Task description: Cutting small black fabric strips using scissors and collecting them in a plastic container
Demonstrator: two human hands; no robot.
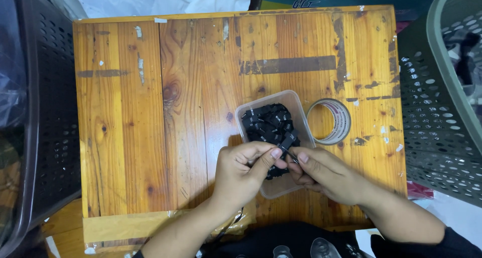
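Note:
A clear plastic tub (pixel 296 103) sits on the wooden table (pixel 150 117), filled with several small black fabric labels (pixel 268 122). My left hand (pixel 246 175) and my right hand (pixel 326 175) meet over the tub's near end. Both pinch one black label (pixel 288 142) between thumb and fingertips, just above the pile. My hands hide the near part of the tub.
A roll of clear tape (pixel 331 121) lies flat just right of the tub. A dark perforated basket (pixel 45 122) stands at the left edge, a grey-green perforated basket (pixel 437 112) at the right. Taped cardboard (pixel 125 228) runs along the table's near edge.

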